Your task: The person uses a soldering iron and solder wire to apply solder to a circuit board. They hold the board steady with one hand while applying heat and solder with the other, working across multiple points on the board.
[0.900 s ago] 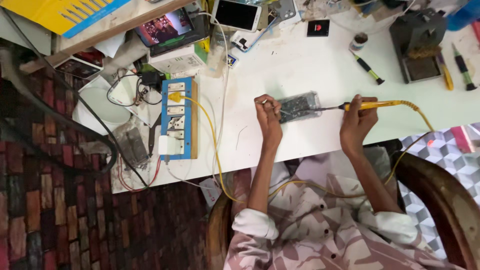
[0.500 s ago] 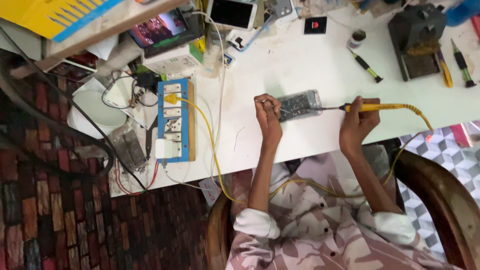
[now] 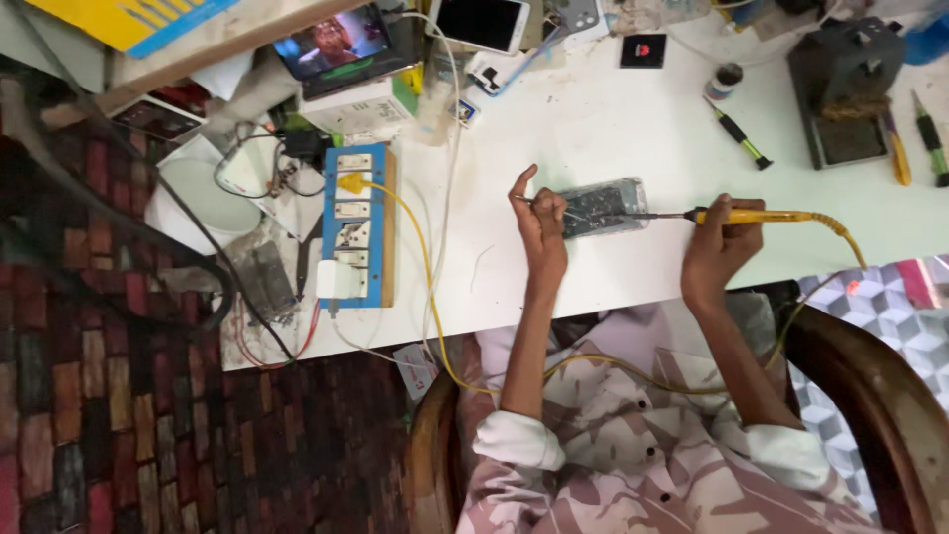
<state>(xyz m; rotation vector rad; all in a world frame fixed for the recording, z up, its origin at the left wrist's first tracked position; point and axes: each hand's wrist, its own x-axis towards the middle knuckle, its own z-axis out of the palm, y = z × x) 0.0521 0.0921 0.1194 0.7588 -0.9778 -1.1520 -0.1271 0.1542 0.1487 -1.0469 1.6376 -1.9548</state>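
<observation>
Closest in, the right hand [image 3: 717, 252] was wrapped around a yellow-handled soldering iron [image 3: 751, 216], tip laid flat toward the opened phone [image 3: 601, 207] on the white table [image 3: 613, 129] so it could reach the board. The left hand [image 3: 539, 222] pinched something thin, maybe tweezers or solder wire, can't tell, right at the phone's left edge, probably steadying the spot. Further out, the blue power strip [image 3: 354, 229] fed the iron's yellow cord, and a small screwdriver [image 3: 736, 133] lay spare.
</observation>
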